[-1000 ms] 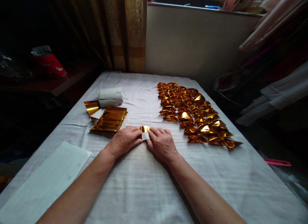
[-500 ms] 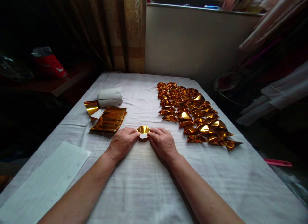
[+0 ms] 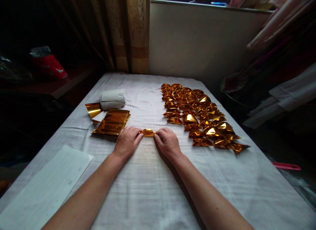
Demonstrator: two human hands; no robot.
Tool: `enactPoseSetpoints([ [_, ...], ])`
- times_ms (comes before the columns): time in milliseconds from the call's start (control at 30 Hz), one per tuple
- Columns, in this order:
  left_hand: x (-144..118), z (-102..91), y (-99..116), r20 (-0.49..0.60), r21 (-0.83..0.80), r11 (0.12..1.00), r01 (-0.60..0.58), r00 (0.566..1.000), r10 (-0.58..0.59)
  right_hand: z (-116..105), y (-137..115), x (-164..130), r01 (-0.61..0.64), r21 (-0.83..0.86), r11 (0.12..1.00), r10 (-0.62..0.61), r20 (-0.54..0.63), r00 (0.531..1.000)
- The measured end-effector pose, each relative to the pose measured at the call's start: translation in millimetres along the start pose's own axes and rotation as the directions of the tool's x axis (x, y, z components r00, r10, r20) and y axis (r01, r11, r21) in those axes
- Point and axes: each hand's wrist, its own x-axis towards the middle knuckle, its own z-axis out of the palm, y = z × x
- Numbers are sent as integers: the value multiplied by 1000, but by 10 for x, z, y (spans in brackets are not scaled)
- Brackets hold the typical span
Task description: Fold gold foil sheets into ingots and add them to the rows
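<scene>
Between my two hands is a small folded piece of gold foil paper (image 3: 148,133), held just above or on the white tablecloth. My left hand (image 3: 127,141) pinches its left end between thumb and fingers. On the other side, my right hand (image 3: 169,141) pinches the right end. Left of my left hand lies a stack of gold foil sheets (image 3: 112,122), close to its knuckles. Rows of folded gold foil pieces (image 3: 190,119) cover the table's right part, beyond my right hand.
A white paper roll (image 3: 112,99) lies behind the foil stack, beside a bent gold sheet (image 3: 93,109). Pale lined paper (image 3: 46,187) rests at the left edge of the cloth-covered table (image 3: 145,197). A red container (image 3: 49,65) is on a dark side surface. A curtain (image 3: 138,35) hangs behind.
The foil piece has been folded over: its white underside no longer shows, and a gold strip faces me. My hands have spread slightly apart.
</scene>
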Motion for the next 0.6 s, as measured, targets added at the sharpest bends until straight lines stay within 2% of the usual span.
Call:
enactPoseSetpoints([
  [467,24,50,8,-38,-15,998,56,998,-57,36,-75,9,-62,-170,983,63,1,998],
  [600,21,47,10,-5,13,999,37,999,-37,41,-65,-4,-49,-198,979,48,-8,999],
])
